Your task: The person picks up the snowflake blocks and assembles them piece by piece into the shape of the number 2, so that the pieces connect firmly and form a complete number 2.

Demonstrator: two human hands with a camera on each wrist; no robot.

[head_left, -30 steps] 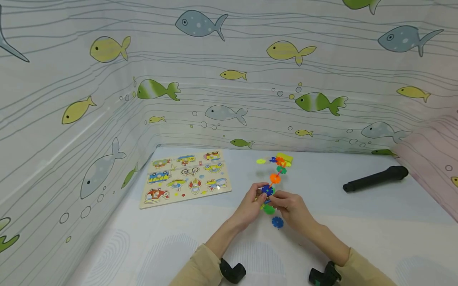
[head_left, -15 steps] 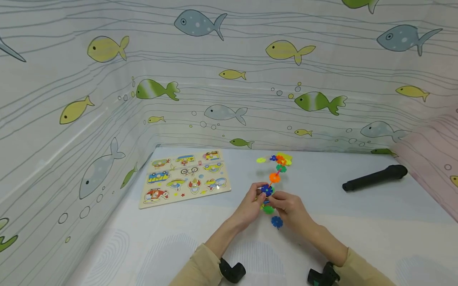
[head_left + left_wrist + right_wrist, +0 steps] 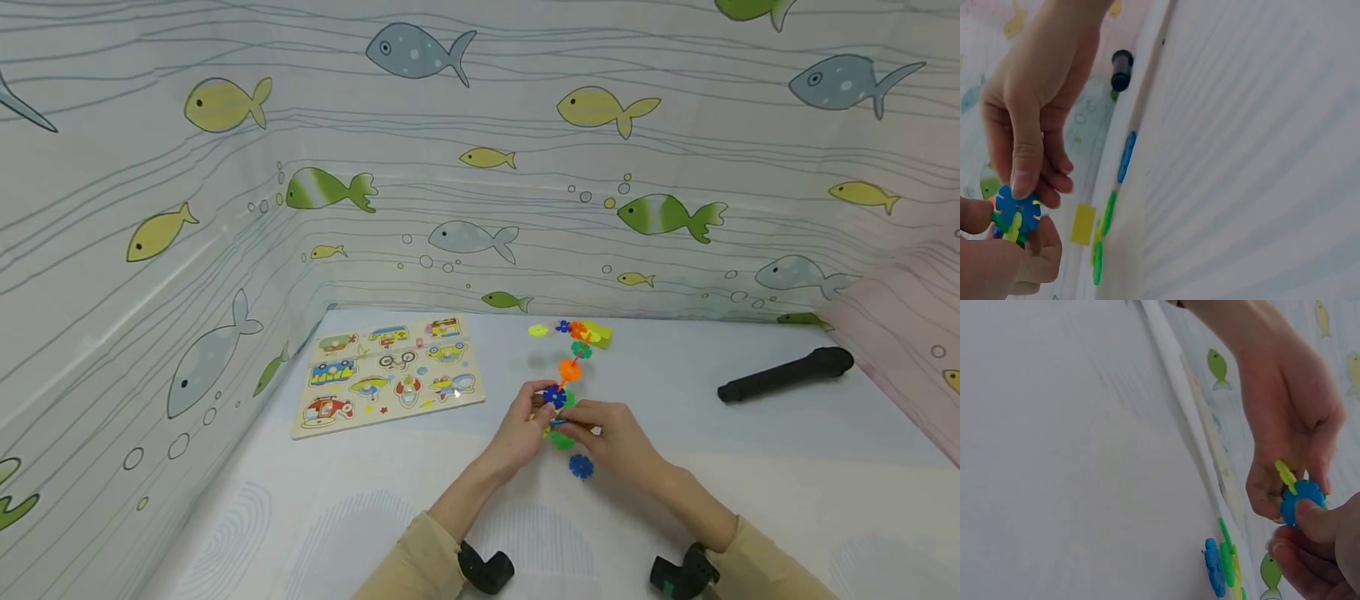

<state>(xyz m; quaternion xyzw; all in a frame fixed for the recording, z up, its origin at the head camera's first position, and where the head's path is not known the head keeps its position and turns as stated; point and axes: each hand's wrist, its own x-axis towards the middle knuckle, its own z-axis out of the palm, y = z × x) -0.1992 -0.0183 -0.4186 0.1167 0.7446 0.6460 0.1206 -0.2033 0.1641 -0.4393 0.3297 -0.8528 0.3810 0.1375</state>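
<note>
Notched plastic snowflake discs are joined into a chain; an orange disc (image 3: pixel 570 371) and a green disc (image 3: pixel 581 350) stand in its upper part, ending in a yellow disc (image 3: pixel 538 331). My left hand (image 3: pixel 521 429) grips the chain's near end by a dark blue disc (image 3: pixel 555 396). Opposite it, my right hand (image 3: pixel 622 442) pinches a lighter blue disc (image 3: pixel 1019 209) between thumb and fingers. In the right wrist view this blue disc meets a yellow disc (image 3: pixel 1285 476) at the left fingers. Fingers hide part of the join.
Below the hands lie a loose blue disc (image 3: pixel 581 466) and a green disc (image 3: pixel 562 440). A yellow block (image 3: pixel 600 335) stands behind the chain. The wooden vehicle puzzle board (image 3: pixel 390 375) is at left, a black microphone-shaped object (image 3: pixel 787 375) at right. Fish-printed sheeting (image 3: pixel 480 192) walls the table.
The chain's upper part has swung slightly left and up. The right hand's fingers have shifted and spread a little at the blue disc, while the left hand keeps its grip.
</note>
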